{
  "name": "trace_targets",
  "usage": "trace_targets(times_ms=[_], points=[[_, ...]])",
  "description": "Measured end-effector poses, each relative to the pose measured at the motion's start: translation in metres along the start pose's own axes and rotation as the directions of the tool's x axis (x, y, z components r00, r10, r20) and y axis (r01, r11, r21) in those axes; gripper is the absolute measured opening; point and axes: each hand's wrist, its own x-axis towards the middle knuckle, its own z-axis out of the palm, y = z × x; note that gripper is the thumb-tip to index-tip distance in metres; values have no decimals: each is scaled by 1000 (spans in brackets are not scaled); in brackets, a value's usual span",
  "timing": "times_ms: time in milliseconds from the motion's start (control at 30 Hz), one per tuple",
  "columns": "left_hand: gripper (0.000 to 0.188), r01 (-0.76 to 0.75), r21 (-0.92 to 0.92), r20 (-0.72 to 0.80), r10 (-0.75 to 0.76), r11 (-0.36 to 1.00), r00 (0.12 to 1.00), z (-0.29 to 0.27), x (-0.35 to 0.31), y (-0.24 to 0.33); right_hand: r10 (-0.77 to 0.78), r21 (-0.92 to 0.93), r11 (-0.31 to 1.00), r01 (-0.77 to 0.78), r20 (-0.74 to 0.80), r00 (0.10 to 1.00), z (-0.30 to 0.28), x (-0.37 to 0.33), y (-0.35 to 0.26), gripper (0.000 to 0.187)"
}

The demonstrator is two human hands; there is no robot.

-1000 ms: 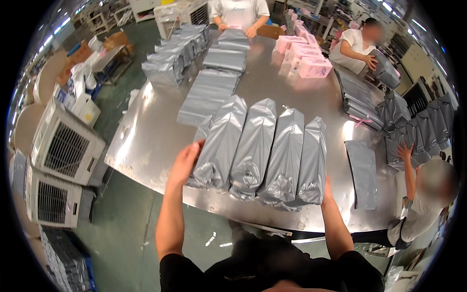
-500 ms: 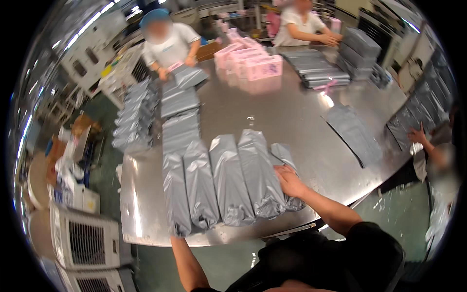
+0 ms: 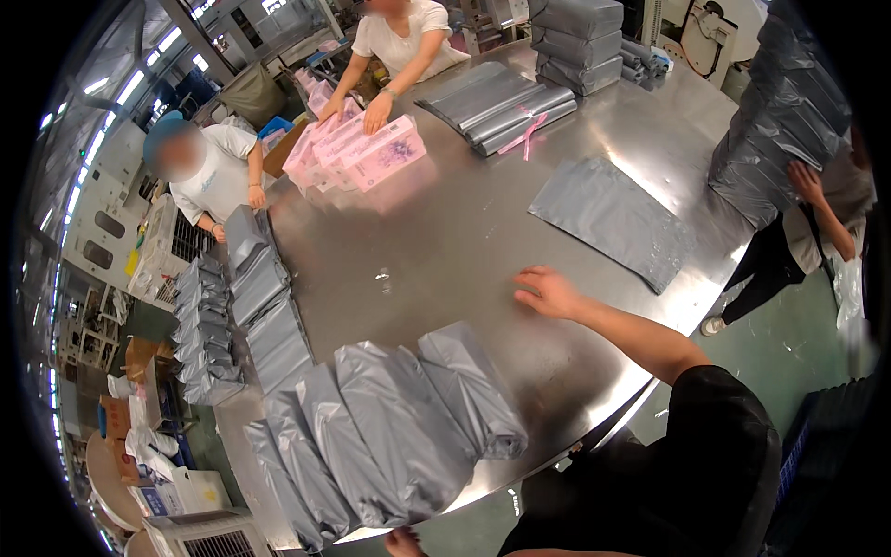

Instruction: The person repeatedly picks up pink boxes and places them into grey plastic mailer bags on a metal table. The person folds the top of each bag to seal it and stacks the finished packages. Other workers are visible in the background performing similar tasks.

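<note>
My right hand (image 3: 548, 293) is over the bare metal of the table, fingers stretched out and nothing in them. Left of it stands a row of grey plastic-wrapped packages (image 3: 394, 427) along the near edge. The rightmost wrapped package (image 3: 471, 390) leans slightly apart from the others at its near end. My left hand (image 3: 405, 542) is low at the table's near edge, just below the row; its fingers are mostly hidden. A flat grey plastic bag (image 3: 613, 221) lies to the right beyond my right hand.
On the metal table (image 3: 408, 251), more grey packages (image 3: 264, 306) line the left side. Pink boxes (image 3: 385, 153) stand at the back under a co-worker's hands. Farther right are a pile of flat grey bags (image 3: 497, 104), stacked parcels (image 3: 577, 46) and a tall grey stack (image 3: 780, 121) touched by another person.
My view has turned to the right. My right hand has left the rightmost package and moved right over the table. A co-worker at the back now has both hands on the pink boxes.
</note>
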Motion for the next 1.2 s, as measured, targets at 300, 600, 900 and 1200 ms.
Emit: trace_targets(times_ms=[300, 600, 900, 1200], points=[[53, -688, 36, 303, 648, 725, 699, 280, -11, 385, -93, -58, 990, 129, 418, 903, -13, 46, 83, 30], [69, -440, 694, 88, 539, 570, 838, 394, 88, 456, -558, -304, 791, 531, -2, 830, -42, 328, 109, 85], [69, -419, 665, 69, 508, 618, 859, 398, 89, 454, -266, -338, 705, 624, 689, 674, -28, 439, 116, 119], [67, -437, 650, 32, 551, 622, 834, 390, 86, 461, -97, -402, 903, 153, 157, 983, 31, 336, 80, 77]])
